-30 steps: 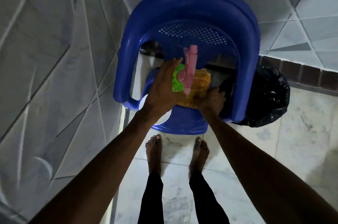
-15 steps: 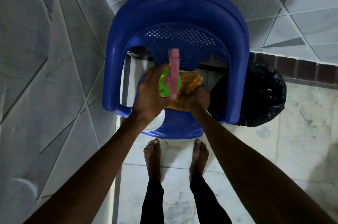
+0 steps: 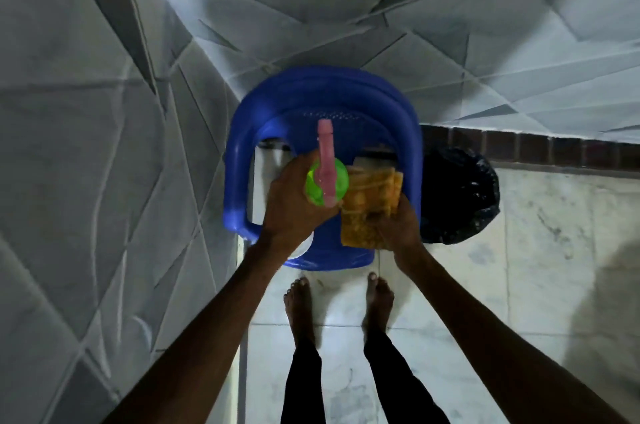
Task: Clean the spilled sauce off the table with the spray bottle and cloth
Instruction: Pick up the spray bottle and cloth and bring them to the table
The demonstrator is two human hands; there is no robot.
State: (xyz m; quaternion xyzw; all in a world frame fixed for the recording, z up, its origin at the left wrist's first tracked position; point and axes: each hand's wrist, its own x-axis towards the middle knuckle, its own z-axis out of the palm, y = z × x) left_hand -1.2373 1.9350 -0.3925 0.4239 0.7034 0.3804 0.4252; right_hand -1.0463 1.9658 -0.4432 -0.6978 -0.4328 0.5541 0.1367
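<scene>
So, where's the spray bottle [image 3: 327,181]?
— In the left hand [image 3: 294,205]. Fingers wrapped round the green body from the left side, firm grip. The pink spray head is on top, nozzle pointing away from the person.

Height?
— Held up over the seat of the blue plastic chair [image 3: 322,101], not resting on it. Roughly upright as far as I can tell from here.

And the cloth [image 3: 372,205]?
— Right hand [image 3: 398,226] has it. Orange-yellow and folded flat, pinched at its near right corner, with the rest sticking out away from the person. It sits just to the right of the bottle, over the right side of the seat. Can't tell if it touches the bottle.

Chair position?
— Backed into the corner where the two tiled walls meet. Both arms reach out over it.

Anything else around?
— Black bag [image 3: 460,195] on the floor, right of the chair, against the brick-coloured strip at the wall's base. Something white and rounded [image 3: 301,248] is under the left wrist, mostly hidden, so I can't tell what it is. The person's bare feet [image 3: 299,306] are on the pale marble floor, just in front of the chair.
</scene>
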